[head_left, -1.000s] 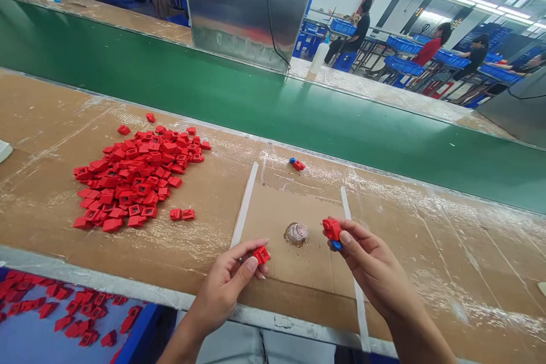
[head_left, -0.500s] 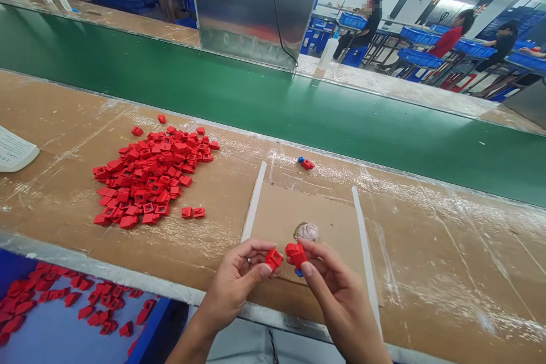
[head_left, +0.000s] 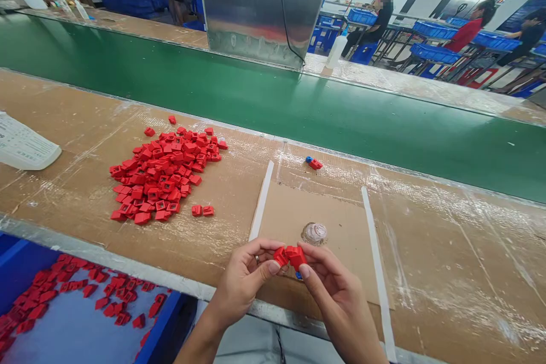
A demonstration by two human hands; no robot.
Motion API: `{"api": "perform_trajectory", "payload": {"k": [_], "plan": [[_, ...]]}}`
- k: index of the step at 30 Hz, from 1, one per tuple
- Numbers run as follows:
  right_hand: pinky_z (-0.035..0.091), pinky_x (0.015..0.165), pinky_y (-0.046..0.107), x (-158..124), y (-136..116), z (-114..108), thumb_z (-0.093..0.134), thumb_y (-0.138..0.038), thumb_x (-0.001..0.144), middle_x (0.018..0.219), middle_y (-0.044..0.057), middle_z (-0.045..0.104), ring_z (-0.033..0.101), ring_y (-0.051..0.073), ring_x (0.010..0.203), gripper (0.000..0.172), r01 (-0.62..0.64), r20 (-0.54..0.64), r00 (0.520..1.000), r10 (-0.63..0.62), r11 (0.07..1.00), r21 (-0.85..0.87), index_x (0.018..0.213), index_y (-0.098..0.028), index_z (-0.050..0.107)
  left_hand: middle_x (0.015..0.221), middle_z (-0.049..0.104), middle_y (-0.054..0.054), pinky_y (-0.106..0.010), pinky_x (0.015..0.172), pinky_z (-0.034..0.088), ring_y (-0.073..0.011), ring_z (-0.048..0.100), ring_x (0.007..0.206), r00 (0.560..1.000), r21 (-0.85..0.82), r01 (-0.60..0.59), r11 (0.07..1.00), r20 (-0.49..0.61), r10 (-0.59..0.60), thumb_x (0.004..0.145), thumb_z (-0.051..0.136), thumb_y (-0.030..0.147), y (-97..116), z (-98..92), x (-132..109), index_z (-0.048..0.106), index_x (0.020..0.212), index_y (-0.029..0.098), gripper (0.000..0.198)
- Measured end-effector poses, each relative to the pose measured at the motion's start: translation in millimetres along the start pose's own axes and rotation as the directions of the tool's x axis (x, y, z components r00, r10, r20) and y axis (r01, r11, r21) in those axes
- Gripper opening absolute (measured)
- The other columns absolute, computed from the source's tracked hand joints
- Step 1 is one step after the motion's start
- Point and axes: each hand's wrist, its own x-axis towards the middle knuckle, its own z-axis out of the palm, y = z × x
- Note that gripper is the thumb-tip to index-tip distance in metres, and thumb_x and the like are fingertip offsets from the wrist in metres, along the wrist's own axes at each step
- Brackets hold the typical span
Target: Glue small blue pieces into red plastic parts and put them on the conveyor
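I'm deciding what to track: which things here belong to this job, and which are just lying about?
Belongs:
red piece in left hand
red-and-blue piece in right hand
likely the matching red pile

Apparently lying about:
white bottle beyond green belt

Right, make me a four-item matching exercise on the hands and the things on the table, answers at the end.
1. Left hand
2. Right hand
3. Heap of red pieces
4. Whitish blob

A. Holds a red-and-blue piece
B. Between the two white strips
C. Holds a piece showing only red
D. Left of both strips

Pairs: 1-C, 2-A, 3-D, 4-B
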Motion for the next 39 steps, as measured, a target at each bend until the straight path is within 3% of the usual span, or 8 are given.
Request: {"api": "perform_trajectory", "payload": {"k": [20, 27, 32, 39], "plan": [[0.059, 0.088, 0.039, -4, 7, -4, 0.064, -0.034, 0.096, 0.108, 0.011, 0.068, 0.068, 0.026, 0.100, 0.025, -0.073, 0.057, 0.996, 0.073, 0.997, 0.001, 0.118, -0.021, 0.066, 0.094, 0.076, -0.007, -0.030, 0.082, 0.054, -0.0199, 0.068, 0.086, 0.999, -0.020, 0.037, 0.999, 0.024, -0.036, 0.084, 0.074, 0.030, 2, 0.2, 1, 0.072, 0.107, 0.017, 0.026], [0.057, 0.075, 0.029, -8, 10, -7, 0.058, -0.030, 0.100, 0.092, 0.006, 0.060, 0.064, 0.020, 0.085, 0.018, -0.008, 0.105, 0.994, 0.023, 0.990, -0.143, 0.112, -0.021, 0.068, 0.086, 0.075, -0.005, -0.027, 0.075, 0.055, -0.0176, 0.067, 0.077, 0.999, 0.057, -0.009, 0.998, -0.040, 0.012, 0.081, 0.077, 0.030, 4, 1.0, 0, 0.077, 0.100, 0.018, 0.023], [0.052, 0.071, 0.026, -12, 12, -6, 0.057, -0.028, 0.100, 0.089, 0.005, 0.058, 0.061, 0.019, 0.080, 0.016, -0.003, 0.125, 0.992, 0.032, 0.976, -0.218, 0.110, -0.022, 0.068, 0.087, 0.074, -0.006, -0.028, 0.074, 0.055, -0.0185, 0.067, 0.078, 0.999, 0.118, -0.026, 0.993, -0.017, 0.028, 0.082, 0.075, 0.029, 4, -0.2, -1, 0.078, 0.100, 0.018, 0.022], [0.048, 0.065, 0.026, -10, 15, -3, 0.055, -0.025, 0.100, 0.085, 0.004, 0.057, 0.057, 0.018, 0.073, 0.016, 0.073, 0.094, 0.994, -0.050, 0.964, -0.255, 0.108, -0.023, 0.069, 0.086, 0.071, -0.004, -0.026, 0.072, 0.056, -0.0177, 0.066, 0.078, 0.999, 0.135, -0.037, 0.990, -0.009, 0.038, 0.084, 0.073, 0.027, 5, 2.2, -1, 0.078, 0.100, 0.020, 0.018]]}}
